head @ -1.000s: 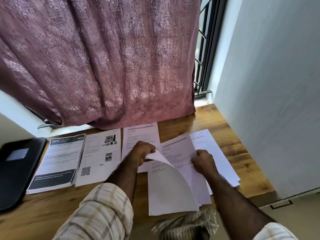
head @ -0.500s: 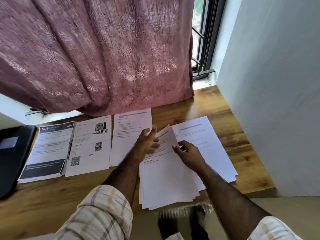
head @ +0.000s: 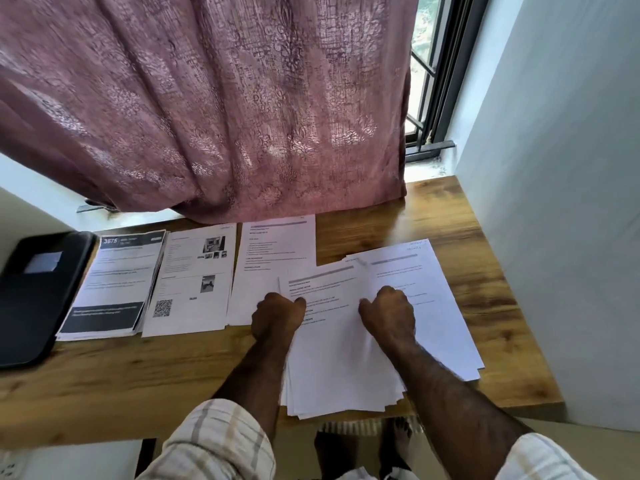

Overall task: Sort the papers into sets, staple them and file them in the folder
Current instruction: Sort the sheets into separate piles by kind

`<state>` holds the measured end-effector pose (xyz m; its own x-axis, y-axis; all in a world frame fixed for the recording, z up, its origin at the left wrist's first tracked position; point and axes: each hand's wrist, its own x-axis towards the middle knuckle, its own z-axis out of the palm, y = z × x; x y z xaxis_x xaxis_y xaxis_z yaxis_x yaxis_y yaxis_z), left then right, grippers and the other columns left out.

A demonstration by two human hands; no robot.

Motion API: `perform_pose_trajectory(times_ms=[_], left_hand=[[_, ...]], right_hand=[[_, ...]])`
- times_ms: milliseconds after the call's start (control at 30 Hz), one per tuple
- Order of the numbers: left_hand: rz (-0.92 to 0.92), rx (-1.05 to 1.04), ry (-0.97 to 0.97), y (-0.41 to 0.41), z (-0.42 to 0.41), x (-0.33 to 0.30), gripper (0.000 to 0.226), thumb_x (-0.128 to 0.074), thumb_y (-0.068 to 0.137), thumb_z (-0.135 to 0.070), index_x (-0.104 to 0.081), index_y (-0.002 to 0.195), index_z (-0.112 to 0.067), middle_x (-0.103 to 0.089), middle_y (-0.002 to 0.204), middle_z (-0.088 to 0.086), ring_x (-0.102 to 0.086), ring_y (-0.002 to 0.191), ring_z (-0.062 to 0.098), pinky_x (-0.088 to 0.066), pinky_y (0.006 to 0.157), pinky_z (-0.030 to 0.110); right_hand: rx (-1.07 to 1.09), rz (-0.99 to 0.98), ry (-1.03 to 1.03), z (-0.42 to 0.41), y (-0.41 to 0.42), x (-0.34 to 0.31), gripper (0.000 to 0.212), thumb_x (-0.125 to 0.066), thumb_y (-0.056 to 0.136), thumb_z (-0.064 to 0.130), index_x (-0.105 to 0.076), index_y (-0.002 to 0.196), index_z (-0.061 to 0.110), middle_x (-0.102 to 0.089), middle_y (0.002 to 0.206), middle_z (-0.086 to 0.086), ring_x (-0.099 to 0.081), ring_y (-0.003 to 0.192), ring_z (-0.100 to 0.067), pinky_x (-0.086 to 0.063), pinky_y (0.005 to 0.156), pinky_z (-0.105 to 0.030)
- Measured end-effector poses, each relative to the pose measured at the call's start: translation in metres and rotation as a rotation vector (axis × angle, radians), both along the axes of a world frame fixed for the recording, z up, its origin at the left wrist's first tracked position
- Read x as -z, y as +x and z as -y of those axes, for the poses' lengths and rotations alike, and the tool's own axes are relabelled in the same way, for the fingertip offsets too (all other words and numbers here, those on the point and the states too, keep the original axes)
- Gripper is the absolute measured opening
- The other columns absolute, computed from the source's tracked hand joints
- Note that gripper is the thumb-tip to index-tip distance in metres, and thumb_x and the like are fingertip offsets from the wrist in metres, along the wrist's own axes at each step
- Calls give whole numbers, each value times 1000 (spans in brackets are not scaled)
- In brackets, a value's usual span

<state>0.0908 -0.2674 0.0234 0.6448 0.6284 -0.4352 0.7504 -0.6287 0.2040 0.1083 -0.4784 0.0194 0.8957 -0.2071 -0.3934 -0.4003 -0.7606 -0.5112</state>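
**Head view: lifted sheet back down, both hands on the loose stack**

Head camera showed the unsorted stack point(head: 341, 355) lying flat on the desk point(head: 450, 216), its near edge hanging over the front rim. A second earlier the top sheet had been curled up off this stack; half a second earlier it was laid down under spread fingers; now both hands had closed to loose fists on it. The left hand point(head: 277, 315) sat at the stack's left edge, fingers curled under, and whether it pinched a sheet could not be told. The right hand point(head: 389, 311) pressed on the middle with bent fingers, grip equally unclear. A second loose pile point(head: 433, 306) lay partly beneath, to the right.

Three sorted sets stood in a row to the left: the dark-banded set point(head: 110, 285), the QR sheet point(head: 194, 278) and a text page point(head: 277, 247), which the stack overlapped. The black folder point(head: 31, 296) lay at far left, shut. No stapler showed. Sorting looked unfinished; probably the top sheet was being read and matched before going to a set.
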Motion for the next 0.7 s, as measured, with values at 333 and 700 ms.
perform_pose_trajectory(times_ms=[333,700], left_hand=[[206,-227,-649,1,-16,12,40,-87,84,-38,-70,113,-17,-76,115,1,-75,97,27,-61,96,45],[591,-123,-1346,-18,-63,9,73,-94,74,-26,-65,136,-4,-69,134,22,-65,125,43,-53,104,58]], right_hand=[[164,-174,347,3,19,4,50,-87,77,40,-68,113,10,-73,106,-6,-71,93,-28,-62,89,-45],[31,107,829,-16,20,-23,31,-81,93,28,-75,121,18,-79,111,1,-76,97,-23,-64,85,-43]])
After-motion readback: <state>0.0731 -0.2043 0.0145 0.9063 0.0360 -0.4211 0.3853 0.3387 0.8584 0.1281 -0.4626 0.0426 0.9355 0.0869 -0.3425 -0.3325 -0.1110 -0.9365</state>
